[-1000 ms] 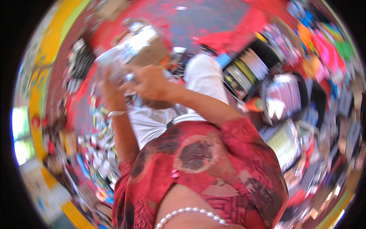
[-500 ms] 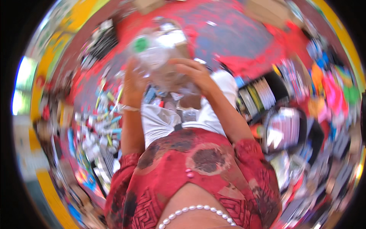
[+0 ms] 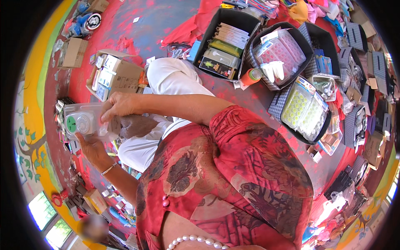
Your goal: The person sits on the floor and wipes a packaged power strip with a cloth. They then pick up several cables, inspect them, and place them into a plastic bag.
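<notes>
A clear plastic pack (image 3: 95,111) holds a white plug-in timer socket (image 3: 84,121) with a round dial and a green socket face. My left hand (image 3: 95,152) grips the pack from below, its thumb up against the lower edge near the green face. From the other side, my right hand (image 3: 118,105) is closed on the pack's upper corner, fingers bent over the clear plastic. The pack is held in the air left of my white-trousered knees, with its dial side facing up.
Beyond my hands stands an open cardboard box (image 3: 129,79) of white packages. To the right are fabric bins: one with slim boxes (image 3: 225,41), one with pink-dotted packs (image 3: 283,48), another with yellow-green dotted packs (image 3: 304,110). An orange cylinder (image 3: 252,76) stands between them.
My view has swung to the right, so the bins come nearer the middle and my hands with the pack sit farther left. The pack, blurred before, is now sharp.
</notes>
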### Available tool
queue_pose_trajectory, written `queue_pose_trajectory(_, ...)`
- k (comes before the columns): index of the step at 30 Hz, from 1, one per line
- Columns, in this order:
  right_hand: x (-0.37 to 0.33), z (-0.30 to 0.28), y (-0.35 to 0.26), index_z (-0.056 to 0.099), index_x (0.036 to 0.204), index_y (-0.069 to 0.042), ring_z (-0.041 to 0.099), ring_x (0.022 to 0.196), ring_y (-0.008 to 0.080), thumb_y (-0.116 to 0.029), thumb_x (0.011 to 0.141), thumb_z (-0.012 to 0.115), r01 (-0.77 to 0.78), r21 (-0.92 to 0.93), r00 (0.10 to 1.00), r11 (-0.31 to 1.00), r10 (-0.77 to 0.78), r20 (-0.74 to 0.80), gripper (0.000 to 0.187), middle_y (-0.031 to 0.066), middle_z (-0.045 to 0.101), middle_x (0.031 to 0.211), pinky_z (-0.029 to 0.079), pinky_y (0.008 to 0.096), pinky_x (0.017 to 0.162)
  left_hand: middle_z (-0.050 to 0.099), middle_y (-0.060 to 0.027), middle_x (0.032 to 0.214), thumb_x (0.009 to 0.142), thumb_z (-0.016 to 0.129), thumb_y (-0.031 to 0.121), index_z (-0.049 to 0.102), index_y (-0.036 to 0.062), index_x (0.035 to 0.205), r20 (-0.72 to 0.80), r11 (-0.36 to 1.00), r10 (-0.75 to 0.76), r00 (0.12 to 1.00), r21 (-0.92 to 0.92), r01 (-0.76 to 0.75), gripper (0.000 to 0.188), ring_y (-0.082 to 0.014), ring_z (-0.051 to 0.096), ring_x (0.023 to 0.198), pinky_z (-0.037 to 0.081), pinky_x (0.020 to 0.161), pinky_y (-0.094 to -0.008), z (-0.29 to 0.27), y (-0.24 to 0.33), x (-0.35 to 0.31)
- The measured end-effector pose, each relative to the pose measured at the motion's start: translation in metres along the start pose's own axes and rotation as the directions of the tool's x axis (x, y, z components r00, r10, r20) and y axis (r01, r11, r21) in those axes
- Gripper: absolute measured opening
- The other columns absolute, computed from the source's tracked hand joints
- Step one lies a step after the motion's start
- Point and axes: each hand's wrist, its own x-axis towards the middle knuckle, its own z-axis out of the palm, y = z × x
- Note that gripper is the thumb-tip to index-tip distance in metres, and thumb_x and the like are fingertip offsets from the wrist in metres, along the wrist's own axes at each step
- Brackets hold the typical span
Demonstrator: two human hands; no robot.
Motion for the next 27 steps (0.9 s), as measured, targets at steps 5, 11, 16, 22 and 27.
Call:
queue_pose_trajectory(5,0.003,-0.017,-0.004,0.069,0.09,-0.004,0.059,0.076,0.0121,-0.013,0.07,0.071,0.073,0.215,0.997,0.974,-0.062,-0.055,0.022,0.0043,0.066,0.086,0.046,0.0266,0.07,0.04,-0.0186,0.132,0.092,0.046,0.033,0.028,0.0044,0.134,0.205,0.998,-0.05,0.977,0.033,0.044,0.054,-0.0301,0.041,0.121,0.032,0.102,-0.0456,0.028,0.005,-0.007)
queue_pose_trajectory(11,-0.003,-0.066,-0.034,0.068,0.09,-0.002,0.06,0.077,0.0154,-0.012,0.07,0.069,0.299,0.054,0.903,0.953,-0.264,-0.34,0.023,0.007,0.065,0.09,0.047,0.0267,0.072,0.036,-0.0274,0.132,0.094,0.04,0.024,0.024,0.0024,0.136,0.252,0.986,-0.115,0.961,0.146,0.08,0.05,-0.0321,0.044,0.119,0.037,0.099,-0.0416,0.002,-0.009,0.01)
queue_pose_trajectory(16,-0.002,-0.108,-0.046,0.06,0.104,0.0,0.06,0.088,0.0188,-0.016,0.076,0.063,0.211,0.257,0.891,0.943,-0.077,-0.448,0.032,0.0115,0.064,0.096,0.05,0.0322,0.079,0.047,-0.0208,0.124,0.091,0.044,0.017,0.035,-0.0036,0.129,0.106,0.951,-0.308,0.945,0.015,0.308,0.044,-0.0272,0.054,0.106,0.043,0.093,-0.0359,-0.056,-0.042,0.038)
queue_pose_trajectory(22,0.023,-0.115,-0.049,0.059,0.106,-0.001,0.059,0.089,0.0203,-0.018,0.075,0.062,0.133,0.165,0.845,0.977,-0.025,-0.535,0.035,0.0111,0.06,0.099,0.049,0.0317,0.076,0.059,-0.0145,0.105,0.085,0.055,0.016,0.05,-0.0002,0.112,0.05,0.886,-0.447,0.893,-0.118,0.449,0.032,-0.0224,0.06,0.09,0.05,0.08,-0.0333,-0.109,-0.098,0.067)
queue_pose_trajectory(27,0.07,-0.093,-0.032,0.058,0.105,0.002,0.062,0.078,0.0217,-0.016,0.08,0.063,0.005,0.217,0.902,0.976,0.089,-0.423,0.031,0.0134,0.062,0.09,0.053,0.0343,0.07,0.063,-0.0109,0.095,0.081,0.056,0.017,0.054,0.003,0.104,-0.178,0.837,-0.536,0.826,0.022,0.547,0.027,-0.0176,0.062,0.083,0.05,0.075,-0.0314,-0.102,-0.14,0.101)
